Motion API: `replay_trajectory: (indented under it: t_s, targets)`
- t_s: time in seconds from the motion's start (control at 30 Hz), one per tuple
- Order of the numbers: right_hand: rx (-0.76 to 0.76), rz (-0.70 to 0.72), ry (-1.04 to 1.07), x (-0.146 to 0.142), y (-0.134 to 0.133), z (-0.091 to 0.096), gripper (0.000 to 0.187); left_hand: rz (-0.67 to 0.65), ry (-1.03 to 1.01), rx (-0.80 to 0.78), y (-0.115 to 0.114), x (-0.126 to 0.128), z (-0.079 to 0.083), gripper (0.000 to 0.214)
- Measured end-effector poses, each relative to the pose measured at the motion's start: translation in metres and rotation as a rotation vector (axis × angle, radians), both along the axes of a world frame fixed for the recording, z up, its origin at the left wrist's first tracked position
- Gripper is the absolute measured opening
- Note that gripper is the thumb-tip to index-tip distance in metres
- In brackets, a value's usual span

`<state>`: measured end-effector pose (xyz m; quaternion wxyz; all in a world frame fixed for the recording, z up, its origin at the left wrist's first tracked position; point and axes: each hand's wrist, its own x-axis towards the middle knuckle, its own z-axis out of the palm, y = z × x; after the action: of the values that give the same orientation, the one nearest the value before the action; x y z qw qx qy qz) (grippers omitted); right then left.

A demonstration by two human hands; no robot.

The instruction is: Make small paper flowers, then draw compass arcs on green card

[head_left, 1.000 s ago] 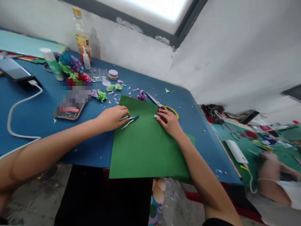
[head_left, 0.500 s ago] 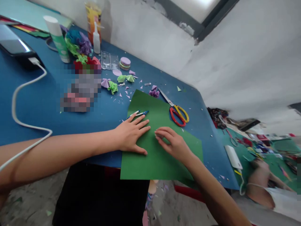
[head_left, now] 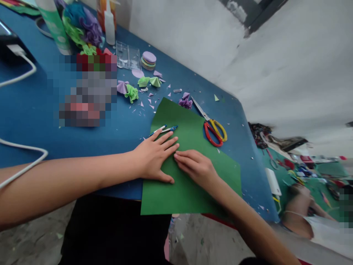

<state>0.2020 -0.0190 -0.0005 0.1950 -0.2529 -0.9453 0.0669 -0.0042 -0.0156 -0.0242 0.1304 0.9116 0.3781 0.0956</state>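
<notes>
A green paper sheet (head_left: 193, 191) lies on the blue table (head_left: 41, 125) and hangs over its near edge. My left hand (head_left: 154, 158) lies flat on the sheet's left side, fingers stretched out. My right hand (head_left: 195, 167) rests beside it on the sheet, fingers extended and pressing down, fingertips touching the left hand's. A blue-tipped compass (head_left: 164, 130) lies just beyond my left fingertips. Red and yellow scissors (head_left: 213, 130) lie at the sheet's far right edge.
Paper flowers (head_left: 82, 33), folded paper bits (head_left: 132, 92), a stack of paper circles (head_left: 149, 60), glue bottles (head_left: 109, 24) and a white cable (head_left: 24, 162) sit further back and left. Another person (head_left: 311, 221) is at a green table to the right.
My left hand let go of the compass and came down flat on the sheet. My right hand left the scissors and moved onto the sheet beside it.
</notes>
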Motion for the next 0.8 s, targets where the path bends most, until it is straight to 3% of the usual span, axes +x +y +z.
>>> replay_trajectory:
  t_s: [0.13, 0.27, 0.43, 0.53, 0.63, 0.8]
  targets:
    - [-0.052, 0.073, -0.031, -0.0005, -0.0006, 0.0038, 0.016, -0.003, 0.002, -0.009, -0.0007, 0.0000, 0.0002, 0.101]
    - [0.002, 0.011, -0.039, 0.0001, -0.0019, 0.0042, 0.015, -0.016, 0.000, -0.008, -0.0005, -0.0004, -0.0004, 0.105]
    - [-0.031, 0.069, -0.038, -0.0002, -0.0058, 0.0030, 0.014, -0.025, 0.008, 0.002, -0.0004, -0.0011, 0.0000, 0.107]
    - [0.066, 0.002, -0.040, -0.0010, -0.0054, 0.0025, 0.014, -0.025, 0.010, 0.006, -0.0010, -0.0013, 0.0009, 0.108]
    - [0.034, 0.084, -0.017, -0.0017, -0.0049, 0.0008, 0.013, -0.026, 0.013, 0.005, -0.0016, -0.0013, 0.0014, 0.107]
    - [0.079, -0.052, -0.007, -0.0019, -0.0040, -0.0027, 0.012, -0.024, 0.022, 0.008, -0.0019, -0.0016, 0.0010, 0.107]
